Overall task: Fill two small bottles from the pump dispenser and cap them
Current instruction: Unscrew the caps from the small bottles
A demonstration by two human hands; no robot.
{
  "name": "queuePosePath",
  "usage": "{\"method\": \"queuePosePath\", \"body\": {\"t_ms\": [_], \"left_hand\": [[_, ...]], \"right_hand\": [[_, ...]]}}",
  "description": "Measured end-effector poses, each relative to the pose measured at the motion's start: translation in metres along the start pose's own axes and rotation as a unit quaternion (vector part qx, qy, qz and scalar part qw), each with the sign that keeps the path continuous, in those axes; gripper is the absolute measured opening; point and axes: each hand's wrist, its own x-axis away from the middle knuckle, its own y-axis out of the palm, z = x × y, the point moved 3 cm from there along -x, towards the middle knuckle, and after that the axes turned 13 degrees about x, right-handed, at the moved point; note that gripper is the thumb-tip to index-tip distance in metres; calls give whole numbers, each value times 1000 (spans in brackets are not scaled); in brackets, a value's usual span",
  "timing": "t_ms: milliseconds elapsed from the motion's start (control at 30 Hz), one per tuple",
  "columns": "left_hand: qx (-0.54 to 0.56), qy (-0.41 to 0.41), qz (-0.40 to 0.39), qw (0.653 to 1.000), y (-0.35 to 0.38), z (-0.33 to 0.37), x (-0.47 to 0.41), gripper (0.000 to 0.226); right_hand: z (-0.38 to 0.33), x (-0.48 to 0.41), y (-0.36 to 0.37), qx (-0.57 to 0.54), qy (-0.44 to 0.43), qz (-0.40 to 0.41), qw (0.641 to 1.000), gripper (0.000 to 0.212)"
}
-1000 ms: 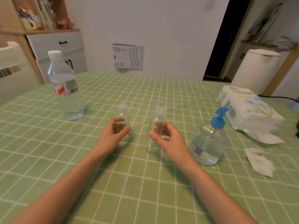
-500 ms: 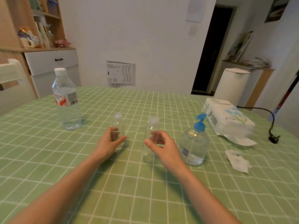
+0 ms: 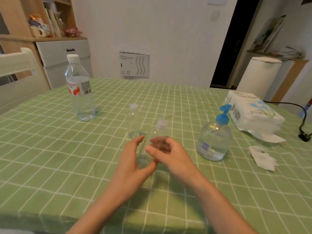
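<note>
"What's the surface like?"

"It's a surface under a green cloth with white grid lines (image 3: 67,166). Behind it are a white wall (image 3: 168,31), a wooden bookshelf (image 3: 55,19) on the left and a dark doorway (image 3: 226,48) on the right."

"And the hands?"

"The left hand (image 3: 131,166) and right hand (image 3: 170,154) both grip one small clear capped plastic bottle (image 3: 154,132), tilted, near the front middle. A second small clear capped bottle (image 3: 133,122) stands upright just behind it. The clear pump dispenser with a blue head (image 3: 214,142) stands to the right."
</note>
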Motion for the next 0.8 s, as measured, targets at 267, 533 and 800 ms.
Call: {"method": "queuePosePath", "body": {"t_ms": [267, 533, 800], "left_hand": [[-93, 27, -18, 995, 2, -1, -9, 43], [-104, 66, -56, 991, -1, -10, -10, 27], [-38, 51, -91, 994, -1, -11, -10, 24]], "right_hand": [[-17, 3, -15, 214, -26, 80, 973, 47], [-25, -1, -25, 238, -114, 43, 964, 31], [-26, 3, -25, 225, -150, -3, 963, 38]]}}
